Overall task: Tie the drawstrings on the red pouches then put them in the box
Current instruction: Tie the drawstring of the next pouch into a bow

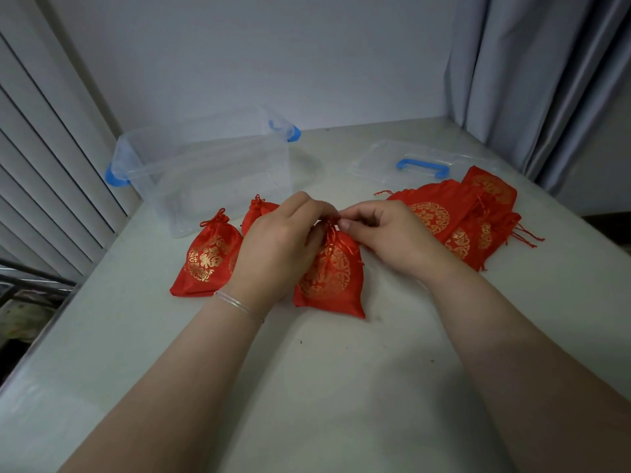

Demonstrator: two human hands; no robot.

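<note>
— While you start at the counter's (324, 387) left edge, what sits there?
— A clear plastic box (205, 172) with blue latches, open, toward the far left corner. Just before it lie two tied red satin pouches (208, 257).
— And the hands?
— The left hand (280, 244) and right hand (386, 233) both pinch the drawstrings (330, 230) of a third red pouch (329, 278) mid-counter.
— Further right?
— A pile of flat red pouches (454, 216), then the clear lid (409, 162) behind it.

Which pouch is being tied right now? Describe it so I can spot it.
Start at the clear plastic box at the table's back left. In front of it, between a tied pouch and the untied pile, lies the red pouch. It alone has both hands pinching its drawstring.
</note>
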